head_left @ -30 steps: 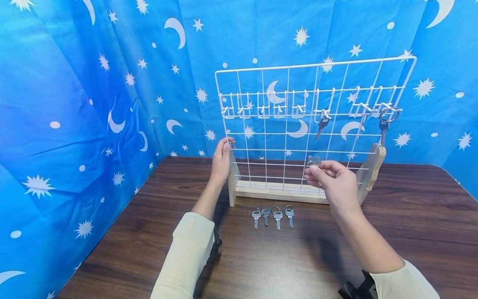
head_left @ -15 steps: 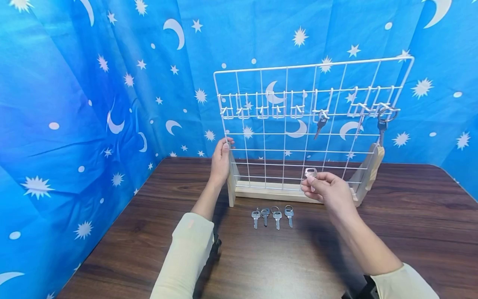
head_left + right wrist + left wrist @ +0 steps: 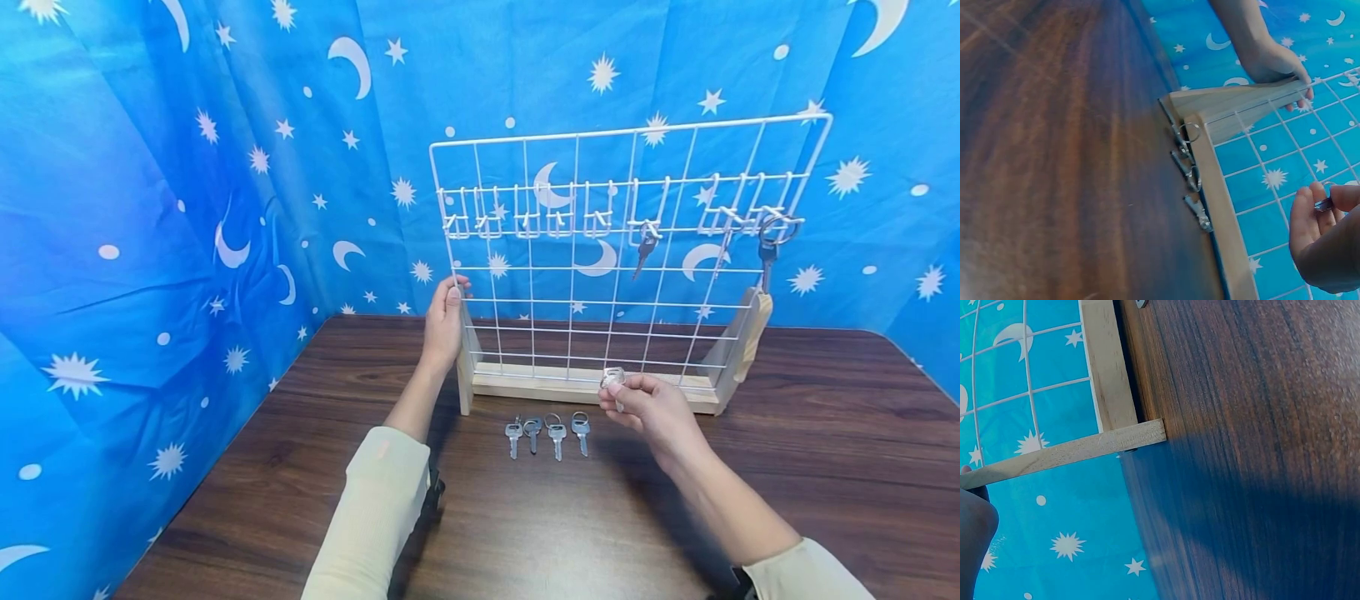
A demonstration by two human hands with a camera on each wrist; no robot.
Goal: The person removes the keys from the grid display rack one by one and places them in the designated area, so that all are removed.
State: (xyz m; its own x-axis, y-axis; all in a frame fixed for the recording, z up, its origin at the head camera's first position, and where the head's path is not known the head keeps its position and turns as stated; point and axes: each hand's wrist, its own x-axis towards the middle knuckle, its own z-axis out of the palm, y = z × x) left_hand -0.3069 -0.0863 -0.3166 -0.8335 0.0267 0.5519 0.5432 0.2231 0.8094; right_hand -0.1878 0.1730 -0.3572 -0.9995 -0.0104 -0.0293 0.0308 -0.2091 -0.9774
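A white wire grid rack stands on its wooden base, with a row of white hooks along its upper part. At the rack's left end, my left hand grips the wooden side piece, thumb in front and fingers partly hidden behind. My right hand pinches a silver key between thumb and fingers, low in front of the grid. In the right wrist view, only a bit of that key shows among the fingers. Several keys with rings, one a silver key, lie in a row before the base.
One key hangs from a hook right of the middle. Another key on a large ring hangs at the far right, beside a key seen edge-on. Behind the brown wooden table is a blue curtain with moons and stars.
My right hand has come down and slightly left with the key, from mid-grid to near the wooden base. My left hand keeps its grip on the rack's side.
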